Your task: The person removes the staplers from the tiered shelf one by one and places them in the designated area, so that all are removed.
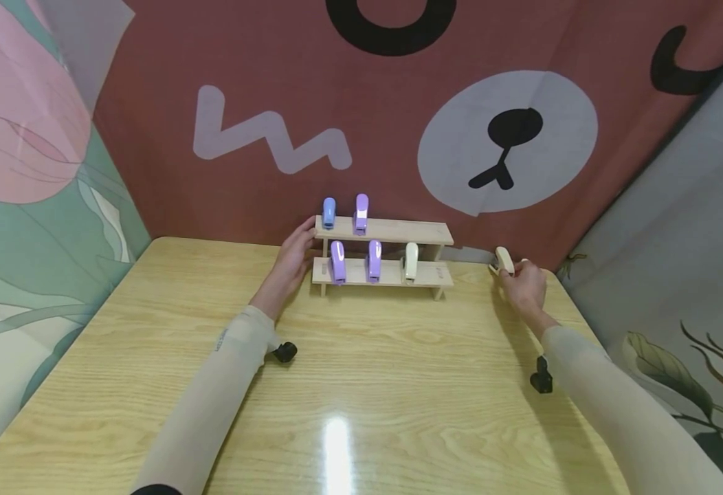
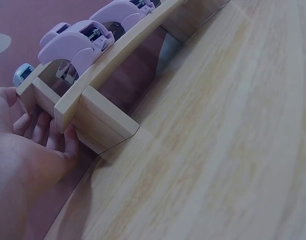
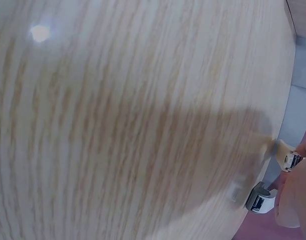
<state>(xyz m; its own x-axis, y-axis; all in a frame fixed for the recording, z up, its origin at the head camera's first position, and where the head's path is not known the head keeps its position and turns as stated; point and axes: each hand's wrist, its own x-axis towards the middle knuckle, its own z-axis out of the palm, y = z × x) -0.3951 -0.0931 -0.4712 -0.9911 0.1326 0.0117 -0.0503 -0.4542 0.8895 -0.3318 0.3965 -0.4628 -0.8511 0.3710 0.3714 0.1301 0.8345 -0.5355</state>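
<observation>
A two-tier wooden rack [image 1: 392, 273] stands near the table's back edge. On its upper tier are a blue stapler [image 1: 328, 213] and a purple stapler [image 1: 361, 214]; the lower tier bears two more purple staplers [image 1: 374, 261] and a cream one [image 1: 410, 262]. With bent fingers my left hand [image 2: 30, 155] holds the rack's left end. To the right of the rack, my right hand [image 1: 526, 285] grips a cream stapler [image 1: 504, 259] by the back edge. Close by those fingers, a white-and-grey stapler [image 3: 260, 199] shows in the right wrist view, partly covered by the hand.
The wood-grain table [image 1: 337, 357] runs up to a brown printed curtain [image 1: 386, 151] directly behind the rack. A grey curtain [image 1: 664, 206] hangs along the right side, and a floral one [image 1: 27, 227] along the left. Black wrist mounts [image 1: 541, 377] stick out below the sleeves.
</observation>
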